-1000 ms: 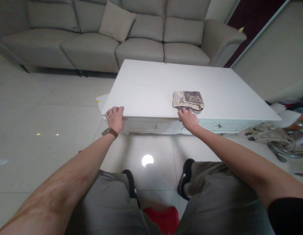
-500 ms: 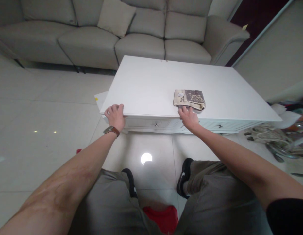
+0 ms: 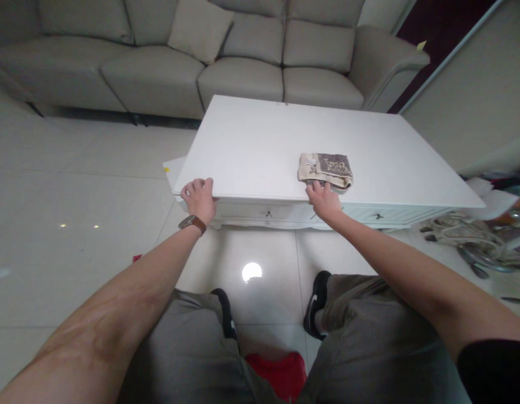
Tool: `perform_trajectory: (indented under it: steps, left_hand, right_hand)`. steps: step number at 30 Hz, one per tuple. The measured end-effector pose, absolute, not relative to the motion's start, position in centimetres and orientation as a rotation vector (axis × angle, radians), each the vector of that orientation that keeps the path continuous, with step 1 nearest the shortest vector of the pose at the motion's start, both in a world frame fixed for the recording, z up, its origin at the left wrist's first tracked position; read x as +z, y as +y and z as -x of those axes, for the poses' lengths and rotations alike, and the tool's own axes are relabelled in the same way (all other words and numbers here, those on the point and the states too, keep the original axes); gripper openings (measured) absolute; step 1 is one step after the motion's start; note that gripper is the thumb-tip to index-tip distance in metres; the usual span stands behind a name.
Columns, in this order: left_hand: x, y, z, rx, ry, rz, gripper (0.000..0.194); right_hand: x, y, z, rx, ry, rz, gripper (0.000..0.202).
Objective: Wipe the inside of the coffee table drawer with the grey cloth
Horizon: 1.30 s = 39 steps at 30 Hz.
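Note:
A white coffee table (image 3: 260, 146) with drawers stands in front of me. My left hand (image 3: 199, 197) rests on its near left corner, fingers spread over the top and edge, holding nothing. Further right, my right hand (image 3: 322, 197) lies at the near edge, fingertips on the tabletop against the front side of a folded brown and beige cloth (image 3: 333, 164). Its fingers are slightly apart and not wrapped round the cloth. The cloth lies flat on the tabletop, right of the middle.
A grey sofa (image 3: 243, 81) with a cushion (image 3: 199, 31) is behind the table. On the floor at right are heaped items with a coiled hose or cord (image 3: 464, 235). A red object (image 3: 279, 375) lies between my legs.

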State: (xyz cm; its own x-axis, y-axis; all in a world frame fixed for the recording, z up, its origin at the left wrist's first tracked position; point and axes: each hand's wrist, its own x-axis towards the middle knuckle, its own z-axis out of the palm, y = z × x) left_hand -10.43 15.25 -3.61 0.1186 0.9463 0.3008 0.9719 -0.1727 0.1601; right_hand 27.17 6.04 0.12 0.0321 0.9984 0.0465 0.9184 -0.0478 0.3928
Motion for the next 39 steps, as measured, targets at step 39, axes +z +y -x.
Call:
perform_trajectory:
  steps: [39]
  left_hand:
    - [-3.93,15.32,10.45,-0.492,-1.931,2.255,0.052]
  right_hand:
    - [0.48,5.94,-26.75,0.431,1.975,-2.076,0.034]
